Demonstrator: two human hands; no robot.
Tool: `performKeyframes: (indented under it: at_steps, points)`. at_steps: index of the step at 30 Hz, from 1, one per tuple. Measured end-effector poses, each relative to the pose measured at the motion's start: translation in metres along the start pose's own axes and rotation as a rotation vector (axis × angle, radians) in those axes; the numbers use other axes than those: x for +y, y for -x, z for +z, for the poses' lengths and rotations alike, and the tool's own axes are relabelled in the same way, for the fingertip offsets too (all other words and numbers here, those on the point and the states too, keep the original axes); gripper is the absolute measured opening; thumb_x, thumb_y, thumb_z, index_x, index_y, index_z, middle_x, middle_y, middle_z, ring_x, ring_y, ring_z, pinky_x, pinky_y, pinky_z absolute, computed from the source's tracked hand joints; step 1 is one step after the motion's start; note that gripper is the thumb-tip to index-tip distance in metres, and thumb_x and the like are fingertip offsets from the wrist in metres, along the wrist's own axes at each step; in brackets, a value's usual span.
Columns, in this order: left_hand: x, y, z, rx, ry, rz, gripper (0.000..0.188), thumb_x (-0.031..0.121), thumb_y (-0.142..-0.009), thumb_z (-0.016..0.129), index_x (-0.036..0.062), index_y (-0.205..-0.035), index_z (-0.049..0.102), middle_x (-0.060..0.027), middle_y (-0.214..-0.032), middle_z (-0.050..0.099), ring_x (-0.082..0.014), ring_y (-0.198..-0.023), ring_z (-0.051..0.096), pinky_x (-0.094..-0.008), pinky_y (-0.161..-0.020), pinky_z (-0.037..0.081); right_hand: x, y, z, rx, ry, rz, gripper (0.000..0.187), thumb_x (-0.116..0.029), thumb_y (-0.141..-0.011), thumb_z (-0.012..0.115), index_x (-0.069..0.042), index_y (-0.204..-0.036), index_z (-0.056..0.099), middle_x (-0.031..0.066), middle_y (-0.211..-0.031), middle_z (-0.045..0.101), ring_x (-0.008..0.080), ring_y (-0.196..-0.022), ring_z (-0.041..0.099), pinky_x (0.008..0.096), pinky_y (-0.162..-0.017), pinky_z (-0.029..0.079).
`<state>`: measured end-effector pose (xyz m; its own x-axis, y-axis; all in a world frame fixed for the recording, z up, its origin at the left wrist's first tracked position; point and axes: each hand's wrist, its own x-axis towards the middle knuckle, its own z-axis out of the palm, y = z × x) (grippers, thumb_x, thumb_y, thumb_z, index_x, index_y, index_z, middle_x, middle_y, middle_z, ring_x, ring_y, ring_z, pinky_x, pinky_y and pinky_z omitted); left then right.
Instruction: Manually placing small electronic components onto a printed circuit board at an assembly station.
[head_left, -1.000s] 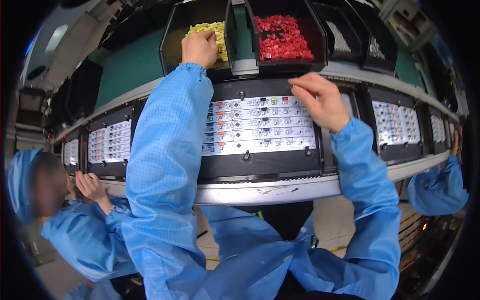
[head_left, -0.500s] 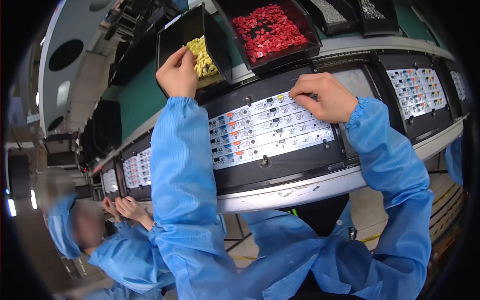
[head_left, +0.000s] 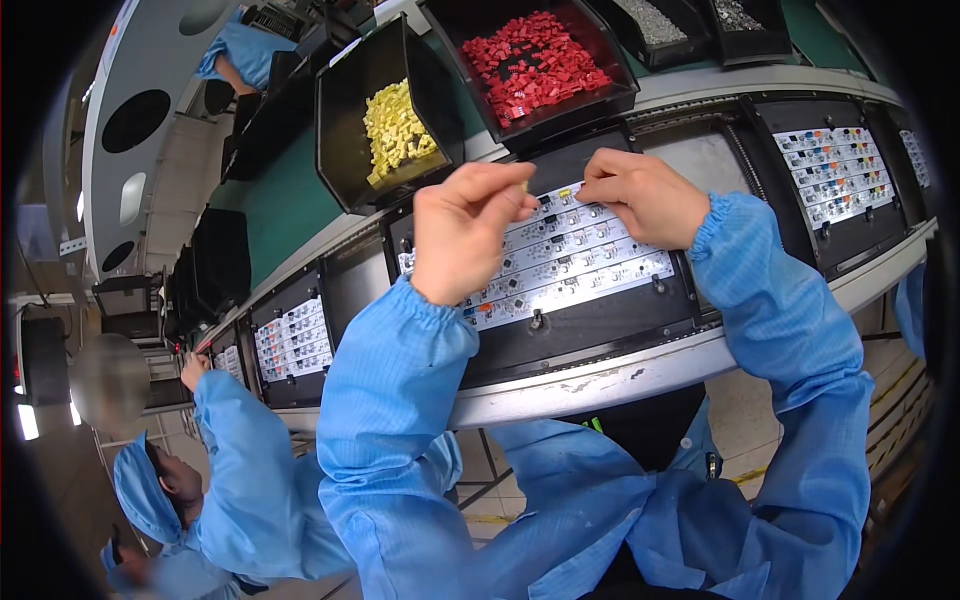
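Observation:
My left hand (head_left: 470,228) is over the upper left of the circuit board panel (head_left: 600,275), thumb and forefinger pinched on a small yellow connector (head_left: 525,187). At the panel's top strip, my right hand (head_left: 650,200) has its fingertips pressed together and close to the board. Whatever those right fingers hold, if anything, is hidden. Just left of them, a yellow connector (head_left: 565,192) sits on the top strip. The white strips carry small black, orange and silvery parts. They lie in a black carrier frame (head_left: 600,335), partly covered by my left hand.
Behind the carrier stand a black bin of yellow connectors (head_left: 398,130), a bin of red connectors (head_left: 535,65) and bins of silvery parts (head_left: 655,22). Other carriers with boards (head_left: 835,175) line the conveyor to both sides. A co-worker in blue (head_left: 250,460) works at the left.
My left hand has moved from the yellow bin right and down to the panel, a yellow connector in its fingers. The right hand barely moved. The co-worker at left reaches farther along the line.

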<state>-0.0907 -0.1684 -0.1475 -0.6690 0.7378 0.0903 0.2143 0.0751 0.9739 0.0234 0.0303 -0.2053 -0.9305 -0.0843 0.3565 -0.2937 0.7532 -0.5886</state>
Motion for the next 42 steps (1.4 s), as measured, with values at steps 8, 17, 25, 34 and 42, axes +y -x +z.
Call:
performKeyframes:
  at_steps: [8,17,25,34,42]
  points:
    - [-0.012,-0.004,0.004,-0.110,-0.094,-0.166,0.018,-0.002,-0.091,0.060,-0.0052,-0.107,0.067,-0.0078,-0.088,0.066,-0.0116,-0.076,0.064,-0.0250,-0.071,0.056,0.003,0.000,0.003,-0.002,0.081,0.012,0.013,-0.002,-0.077,0.067,0.000,-0.090,0.068,0.0116,-0.087,0.063,0.0305,-0.086,0.060,0.0384,-0.078,0.049]
    - [-0.024,-0.009,0.008,-0.104,-0.126,-0.081,0.016,-0.003,-0.089,0.058,-0.0039,-0.101,0.069,-0.0059,-0.082,0.064,-0.0099,-0.068,0.061,-0.0244,-0.063,0.051,0.001,-0.001,-0.001,-0.064,0.116,0.102,0.014,-0.007,-0.082,0.063,-0.003,-0.092,0.072,0.0095,-0.093,0.066,0.0281,-0.094,0.060,0.0378,-0.085,0.049]
    - [-0.024,-0.020,0.021,-0.142,-0.511,0.147,0.015,0.000,-0.081,0.065,0.0020,-0.093,0.073,-0.0137,-0.088,0.067,-0.0259,-0.077,0.066,-0.0332,-0.070,0.053,0.003,0.000,-0.006,-0.108,0.088,0.087,0.017,-0.006,-0.079,0.064,-0.004,-0.094,0.072,0.0095,-0.094,0.066,0.0281,-0.095,0.061,0.0380,-0.086,0.049]
    - [-0.023,-0.029,0.033,-0.342,-0.755,0.171,0.018,0.002,-0.080,0.063,0.0023,-0.095,0.073,-0.0151,-0.088,0.067,-0.0330,-0.083,0.066,-0.0385,-0.076,0.052,0.010,0.001,-0.016,0.167,-0.029,0.045,0.016,0.008,-0.073,0.057,0.002,-0.086,0.065,0.0138,-0.087,0.061,0.0317,-0.083,0.061,0.0386,-0.072,0.050]
    - [-0.024,-0.031,0.041,-0.341,-0.788,0.153,0.020,0.004,-0.080,0.063,0.0022,-0.098,0.070,-0.0148,-0.091,0.067,-0.0347,-0.087,0.065,-0.0407,-0.078,0.052,0.013,0.001,-0.018,0.248,-0.038,0.040,0.014,0.007,-0.076,0.057,0.003,-0.087,0.065,0.0144,-0.089,0.062,0.0309,-0.083,0.062,0.0367,-0.072,0.051]
